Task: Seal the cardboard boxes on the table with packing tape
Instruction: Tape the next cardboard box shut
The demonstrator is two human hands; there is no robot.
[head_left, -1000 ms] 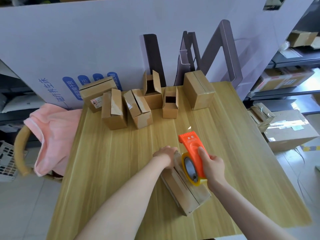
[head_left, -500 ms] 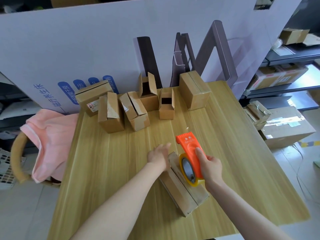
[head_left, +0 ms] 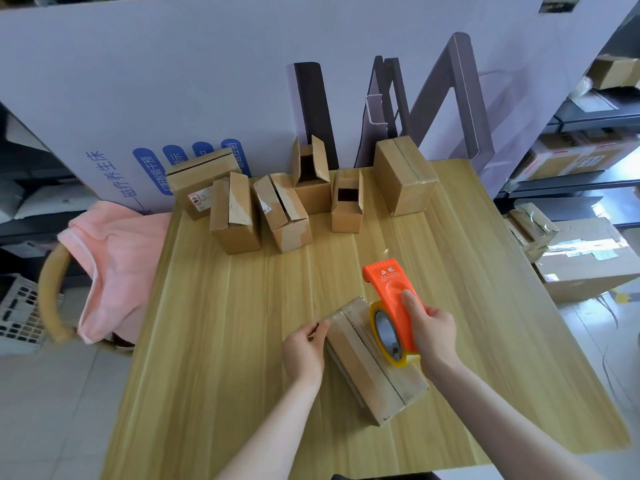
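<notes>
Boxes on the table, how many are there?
7. Six stand at the back, left to right: labelled box, tall box, tilted box, two open boxes, big box. The seventh box lies nearest, under the orange dispenser. None seem hidden.

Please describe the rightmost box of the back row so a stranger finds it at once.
On the wooden table, a row of cardboard boxes stands along the far edge. The rightmost box ends that row. It is bulky with closed flaps, while the neighbour box is narrow and open-topped.

Left hand [head_left: 304, 351] pinching, right hand [head_left: 431, 332] gripping
</notes>
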